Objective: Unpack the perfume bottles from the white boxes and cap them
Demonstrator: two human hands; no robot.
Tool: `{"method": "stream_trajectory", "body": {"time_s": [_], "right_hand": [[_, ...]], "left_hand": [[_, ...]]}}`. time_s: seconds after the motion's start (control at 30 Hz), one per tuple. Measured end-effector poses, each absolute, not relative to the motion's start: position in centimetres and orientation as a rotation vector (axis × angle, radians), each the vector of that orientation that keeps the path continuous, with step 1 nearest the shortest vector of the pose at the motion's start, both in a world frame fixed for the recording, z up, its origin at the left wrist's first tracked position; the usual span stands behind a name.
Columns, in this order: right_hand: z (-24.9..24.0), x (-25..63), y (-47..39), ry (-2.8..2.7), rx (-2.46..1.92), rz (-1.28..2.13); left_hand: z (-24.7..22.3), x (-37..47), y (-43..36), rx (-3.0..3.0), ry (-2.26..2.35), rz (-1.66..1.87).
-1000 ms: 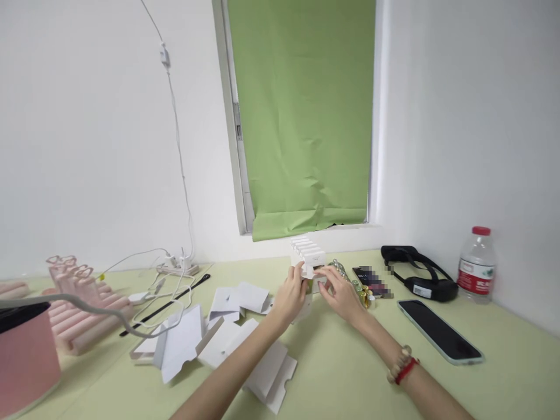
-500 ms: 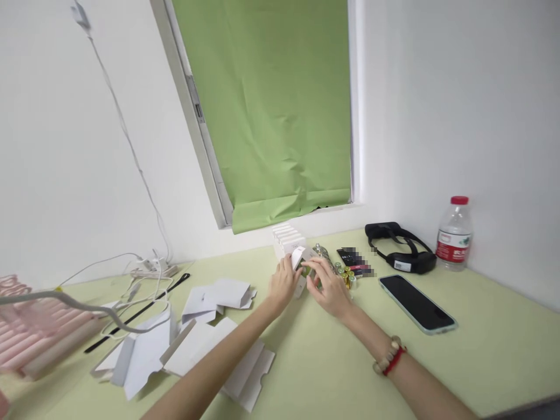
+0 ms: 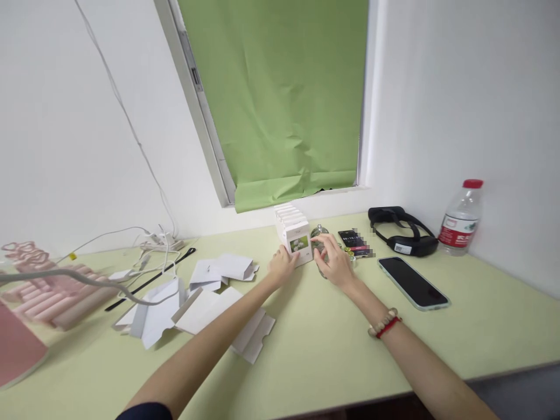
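Observation:
A small white box [image 3: 299,232] with a green-and-white picture on its front stands upright at the near end of a row of similar white boxes [image 3: 287,213]. My left hand [image 3: 281,266] holds its lower left side, thumb across the front face. Beside the box's right edge is my right hand [image 3: 336,260], fingers curved and apart with nothing visible between them; its fingertips are close to the edge, and whether they touch I cannot tell. Behind that hand, partly hidden, are a clear glass jar [image 3: 319,230] and several small gold-and-green cylinders [image 3: 349,251].
Unfolded white cartons [image 3: 205,303] lie left of my forearm. Cables, a power strip [image 3: 163,244] and pink rolls [image 3: 65,291] are farther left. On the right are a phone [image 3: 413,283], a dark timer screen [image 3: 351,238], a black headset [image 3: 405,233] and a bottle [image 3: 461,221].
The box was tilted between both hands with its top flap raised; now it stands upright against the row, picture forward. My right hand has moved off to its right side. The view has shifted.

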State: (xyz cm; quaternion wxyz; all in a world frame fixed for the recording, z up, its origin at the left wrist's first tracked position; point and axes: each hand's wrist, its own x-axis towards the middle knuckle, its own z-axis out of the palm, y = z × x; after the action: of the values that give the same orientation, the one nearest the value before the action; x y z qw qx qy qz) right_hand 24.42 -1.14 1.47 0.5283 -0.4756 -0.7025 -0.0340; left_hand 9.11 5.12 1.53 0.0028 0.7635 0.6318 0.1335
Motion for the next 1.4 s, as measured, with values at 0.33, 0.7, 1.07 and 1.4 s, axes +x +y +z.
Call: {"method": "stream_trajectory", "body": {"time_s": [0.33,0.7,1.07,1.4], "right_hand": [[1.0,24.2,-1.0,-1.72,-1.159,-0.09],[1.1,24.1,-1.2,-1.745,-1.141,-0.107],[1.1,24.1,-0.9,-1.764,-1.138,-0.109],[1.1,23.8,-0.9,-1.832,-1.127,-0.112]], "left_hand": [[1.0,9.8,5.8,2.453,2.068,0.314],[1.0,10.4,7.2,2.397,2.152,0.322],[0.6,11.3,8.8,2.35,2.196,0.348],[0.9,11.9,9.1,2.284,2.171,0.339]]}}
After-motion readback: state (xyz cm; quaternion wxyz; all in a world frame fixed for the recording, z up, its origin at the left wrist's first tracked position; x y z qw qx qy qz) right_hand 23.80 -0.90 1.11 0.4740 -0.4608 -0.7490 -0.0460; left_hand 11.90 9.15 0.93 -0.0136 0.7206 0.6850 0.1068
